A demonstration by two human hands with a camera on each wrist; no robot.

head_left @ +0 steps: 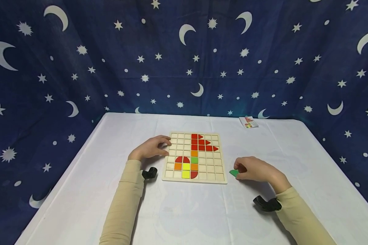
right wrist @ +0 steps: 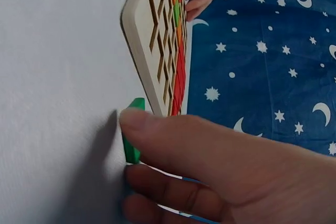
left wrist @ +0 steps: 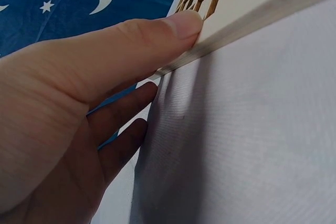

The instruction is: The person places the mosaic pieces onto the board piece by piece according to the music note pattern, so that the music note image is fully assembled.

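Note:
A square wooden grid board (head_left: 210, 161) lies flat on the table. Red tiles (head_left: 198, 148), some pointed, fill its upper middle. Orange, yellow and green square tiles and rounded red ones sit lower down. My left hand (head_left: 151, 146) is at the board's left side, with loosely bent fingers and the thumb (left wrist: 181, 27) resting on the rim. To the right of the board, my right hand (head_left: 254, 169) pinches a green tile (head_left: 233, 173) with a curved edge between thumb and fingers, just off the board. Part of that tile is hidden by the thumb (right wrist: 139, 121) in the right wrist view.
A small printed card (head_left: 248, 122) showing a similar coloured pattern lies near the table's back edge, right of the board. White cloth (head_left: 184, 217) covers the table. Behind it hangs a dark blue curtain (head_left: 159, 88) with moons and stars.

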